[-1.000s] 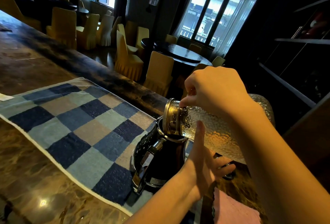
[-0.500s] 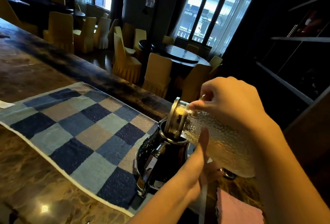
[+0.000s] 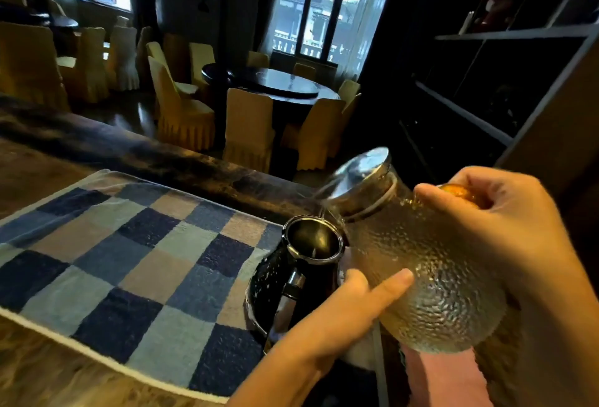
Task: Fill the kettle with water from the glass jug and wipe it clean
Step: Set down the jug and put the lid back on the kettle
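Jug, tilted over kettle at towel's right end near counter's far edge: dimpled glass, judged heavy, fragile, slippery when wet. Right hand clamps the handle; left hand, fingers straight, props the belly: a sound hold.

Tilted glass jug beside open kettle — right hand above, left hand below.

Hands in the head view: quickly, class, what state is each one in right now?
Left hand: open, index finger straight against the glass jug.
Right hand: closed, its grip around the jug's amber handle.
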`<act>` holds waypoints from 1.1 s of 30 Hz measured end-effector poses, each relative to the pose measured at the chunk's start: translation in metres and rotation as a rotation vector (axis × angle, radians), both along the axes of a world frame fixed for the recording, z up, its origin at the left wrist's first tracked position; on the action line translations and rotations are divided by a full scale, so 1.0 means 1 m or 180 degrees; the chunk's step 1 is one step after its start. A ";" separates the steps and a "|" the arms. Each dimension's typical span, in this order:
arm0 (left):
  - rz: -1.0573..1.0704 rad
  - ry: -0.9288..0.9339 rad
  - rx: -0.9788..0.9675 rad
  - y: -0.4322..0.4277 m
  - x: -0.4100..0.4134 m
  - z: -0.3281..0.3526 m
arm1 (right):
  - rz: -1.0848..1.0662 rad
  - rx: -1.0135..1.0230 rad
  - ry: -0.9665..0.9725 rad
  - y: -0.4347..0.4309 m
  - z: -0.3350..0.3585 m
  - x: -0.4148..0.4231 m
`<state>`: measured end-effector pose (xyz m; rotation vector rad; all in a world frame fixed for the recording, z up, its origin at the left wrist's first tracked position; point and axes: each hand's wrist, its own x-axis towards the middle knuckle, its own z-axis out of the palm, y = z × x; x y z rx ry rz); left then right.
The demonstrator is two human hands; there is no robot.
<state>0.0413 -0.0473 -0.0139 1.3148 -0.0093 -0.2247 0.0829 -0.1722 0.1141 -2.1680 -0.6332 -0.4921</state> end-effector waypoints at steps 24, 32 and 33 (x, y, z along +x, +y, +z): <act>0.0469 -0.1015 0.1315 0.301 -0.011 0.005 | 0.0649 0.2404 0.0596 0.268 -0.108 -0.046; 0.0831 -0.0285 0.2279 0.349 -0.013 -0.076 | 0.0155 0.2469 0.0787 0.321 -0.186 -0.067; 0.0893 -0.0303 0.2283 0.350 -0.015 -0.083 | 0.0142 0.2529 0.0823 0.324 -0.190 -0.069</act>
